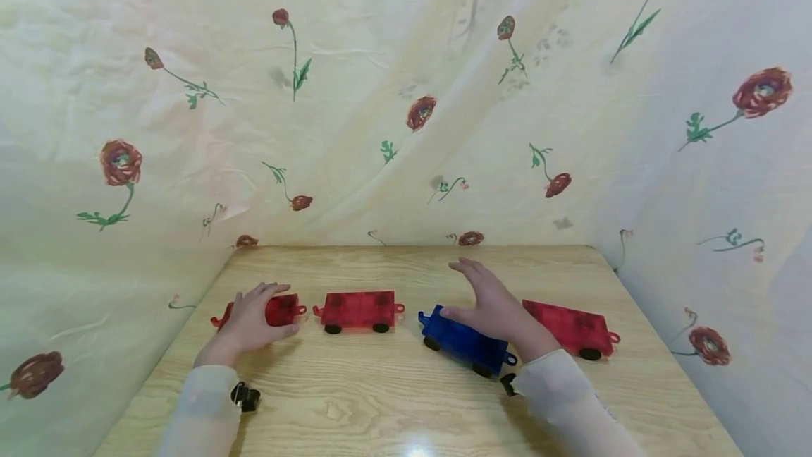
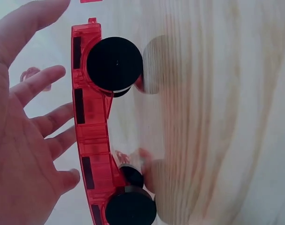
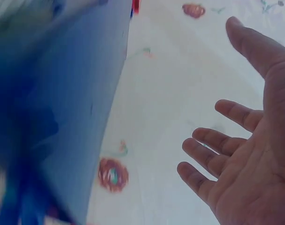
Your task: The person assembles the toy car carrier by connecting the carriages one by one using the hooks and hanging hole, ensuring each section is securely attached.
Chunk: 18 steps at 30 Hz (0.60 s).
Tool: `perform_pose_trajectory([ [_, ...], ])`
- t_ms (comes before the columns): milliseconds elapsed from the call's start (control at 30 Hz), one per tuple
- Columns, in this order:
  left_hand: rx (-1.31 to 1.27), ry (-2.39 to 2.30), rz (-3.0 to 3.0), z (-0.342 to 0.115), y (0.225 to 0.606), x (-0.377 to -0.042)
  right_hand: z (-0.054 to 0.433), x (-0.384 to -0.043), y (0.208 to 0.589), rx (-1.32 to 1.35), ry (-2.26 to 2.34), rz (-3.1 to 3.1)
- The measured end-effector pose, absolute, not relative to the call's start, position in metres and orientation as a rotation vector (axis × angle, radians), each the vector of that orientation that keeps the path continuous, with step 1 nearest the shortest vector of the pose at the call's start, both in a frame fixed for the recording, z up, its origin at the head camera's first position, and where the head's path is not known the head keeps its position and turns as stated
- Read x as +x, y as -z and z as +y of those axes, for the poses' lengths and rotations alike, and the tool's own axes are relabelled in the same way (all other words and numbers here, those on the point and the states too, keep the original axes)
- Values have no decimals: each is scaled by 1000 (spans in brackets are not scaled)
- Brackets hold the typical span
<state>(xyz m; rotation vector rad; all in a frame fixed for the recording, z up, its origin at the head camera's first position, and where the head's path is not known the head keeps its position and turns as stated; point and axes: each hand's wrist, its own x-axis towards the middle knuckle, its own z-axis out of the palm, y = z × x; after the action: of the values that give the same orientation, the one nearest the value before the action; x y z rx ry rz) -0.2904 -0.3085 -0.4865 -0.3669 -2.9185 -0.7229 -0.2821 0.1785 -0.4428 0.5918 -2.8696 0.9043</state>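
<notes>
My left hand (image 1: 249, 326) hovers with spread fingers over the leftmost red toy train car (image 1: 282, 310), a translucent flatbed with black wheels. In the left wrist view the fingers lie along the upper side of that car, while the thumb stands apart from it. My right hand (image 1: 496, 307) is spread above a translucent blue train car (image 1: 462, 339), which sits at a slant on the table. The right wrist view shows its fingers (image 3: 208, 157) and thumb apart, nothing between them, with the blue car (image 3: 81, 93) large and blurred beside the hand.
Between the hands stands another red car (image 1: 359, 310), with a hook and a loop at its ends. A third red car (image 1: 574, 328) is partly hidden behind the right forearm. The wooden table (image 1: 368, 400) ends at a flower-patterned cloth (image 1: 355, 90). Small black wrist cameras are near both cuffs.
</notes>
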Motion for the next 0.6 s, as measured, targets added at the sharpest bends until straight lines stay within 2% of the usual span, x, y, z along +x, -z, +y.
perform_pose_trajectory([
  [600,-271,784,-2860,-315,499,-291,107,-289,459,807,-969,-2863],
])
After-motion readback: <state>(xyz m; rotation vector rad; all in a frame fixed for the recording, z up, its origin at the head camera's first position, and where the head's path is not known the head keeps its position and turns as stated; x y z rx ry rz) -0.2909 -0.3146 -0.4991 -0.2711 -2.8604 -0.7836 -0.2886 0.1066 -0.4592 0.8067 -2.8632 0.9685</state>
